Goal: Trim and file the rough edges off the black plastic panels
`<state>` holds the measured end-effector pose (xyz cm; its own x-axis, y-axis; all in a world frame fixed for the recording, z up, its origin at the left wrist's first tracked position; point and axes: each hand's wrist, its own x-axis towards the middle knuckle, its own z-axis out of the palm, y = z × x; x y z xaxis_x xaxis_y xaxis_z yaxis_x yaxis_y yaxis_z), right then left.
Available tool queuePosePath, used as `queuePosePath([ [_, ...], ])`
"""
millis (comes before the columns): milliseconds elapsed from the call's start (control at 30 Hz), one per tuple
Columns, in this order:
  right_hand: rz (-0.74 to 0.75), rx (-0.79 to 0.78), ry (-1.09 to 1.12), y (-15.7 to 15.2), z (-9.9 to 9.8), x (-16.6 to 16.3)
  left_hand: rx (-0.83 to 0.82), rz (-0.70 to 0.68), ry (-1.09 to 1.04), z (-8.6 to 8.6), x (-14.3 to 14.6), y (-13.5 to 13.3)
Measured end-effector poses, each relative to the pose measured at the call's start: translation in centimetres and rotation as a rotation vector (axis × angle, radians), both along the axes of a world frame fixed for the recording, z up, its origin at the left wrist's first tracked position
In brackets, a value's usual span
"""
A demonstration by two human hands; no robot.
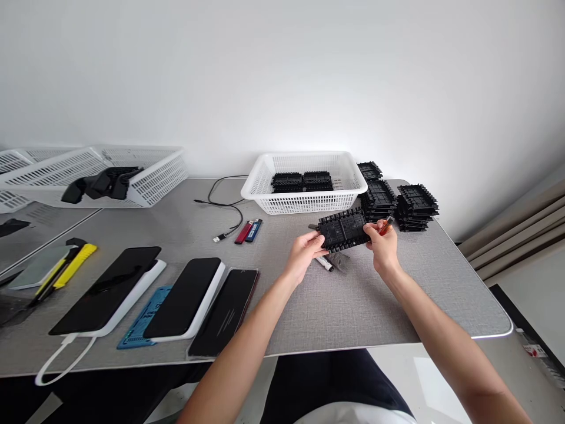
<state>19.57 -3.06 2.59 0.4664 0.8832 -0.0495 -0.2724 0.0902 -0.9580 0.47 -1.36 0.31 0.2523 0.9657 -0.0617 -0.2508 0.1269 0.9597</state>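
A flat black plastic part (343, 230) with toothed long edges is held up between my two hands over the table. My left hand (305, 252) grips its left end, thumb on top. At its right end, my right hand (382, 244) pinches it and also holds an orange pen-like tool (386, 225) with a dark tip. Below the part lie a white marker-like stick (325, 263) and a dark grey cloth-like piece (339, 261). Just beyond my right hand stand stacks of similar black parts (416, 207).
A white basket (304, 204) with several black parts stands against the wall. Left of it are a black USB cable (229, 204), a red lighter (243, 232) and a blue lighter (253, 230). Phones (185, 297), a yellow cutter (76, 265) and another white basket (161, 176) occupy the left side.
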Motion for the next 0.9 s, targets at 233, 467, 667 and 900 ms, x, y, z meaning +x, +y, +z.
queuePosePath([
  [233,0.019,-0.033,-0.08,0.0,0.0,0.0,-0.07,0.144,-0.022,0.1,-0.2,0.2],
  [467,0.535,-0.074,0.066,-1.0,0.8,-1.0,-0.086,0.247,-0.068,0.0,0.1,0.1],
  [667,0.959,-0.228,0.147,-1.9,0.0,-3.2,-0.055,0.125,-0.092,-0.2,0.6,-0.2],
  [900,1.074,-0.303,0.23,-1.8,-0.1,-3.3,-0.017,0.027,-0.063,0.1,1.4,-1.0],
])
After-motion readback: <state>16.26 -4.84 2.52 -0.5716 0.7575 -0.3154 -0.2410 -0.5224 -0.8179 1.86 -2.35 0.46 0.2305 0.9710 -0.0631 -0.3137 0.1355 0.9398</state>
